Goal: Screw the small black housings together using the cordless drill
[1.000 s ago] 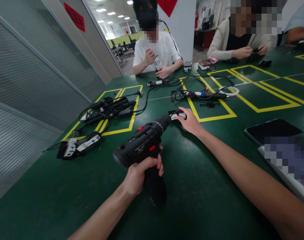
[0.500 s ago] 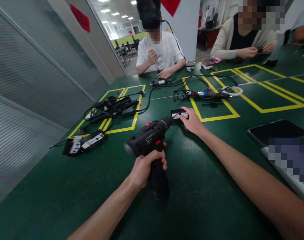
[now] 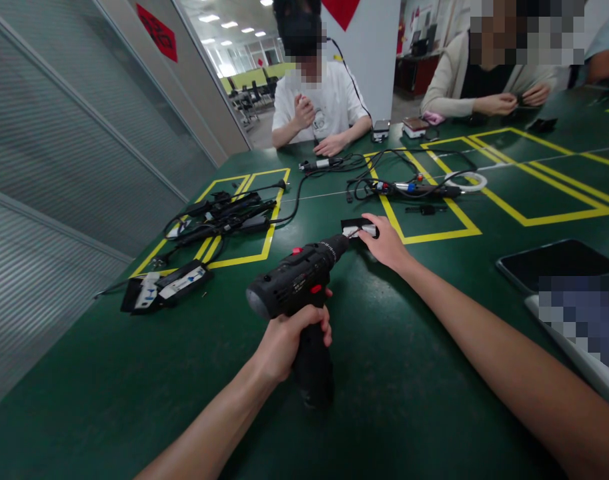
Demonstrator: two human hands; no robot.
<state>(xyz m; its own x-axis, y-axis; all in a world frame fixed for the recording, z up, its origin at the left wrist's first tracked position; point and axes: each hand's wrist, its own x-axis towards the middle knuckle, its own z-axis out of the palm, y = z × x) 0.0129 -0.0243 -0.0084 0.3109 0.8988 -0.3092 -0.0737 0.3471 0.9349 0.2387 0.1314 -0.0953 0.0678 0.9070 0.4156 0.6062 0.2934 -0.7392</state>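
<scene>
My left hand [image 3: 288,339] is wrapped round the grip of a black cordless drill [image 3: 299,277] with red buttons. Its chuck and thin bit point away from me, toward a small black piece with a white label [image 3: 358,229]. That piece lies on the green table, and my right hand [image 3: 383,241] grips it with thumb and fingers at its right end. The bit's tip reaches the labelled side; whether it sits in a hole or screw is too small to tell.
Black cables and adapters [image 3: 229,217] lie left, with labelled black pieces [image 3: 184,280] nearer. A blue-and-black pen-like tool [image 3: 414,189] with cables lies ahead. A dark phone-like slab [image 3: 557,264] rests right. Two people [image 3: 319,100] sit across the table [image 3: 394,373], another at far right.
The drill has shifted very slightly left, its handle bottom most of all. My right hand and the labelled piece stay nearly where they were.
</scene>
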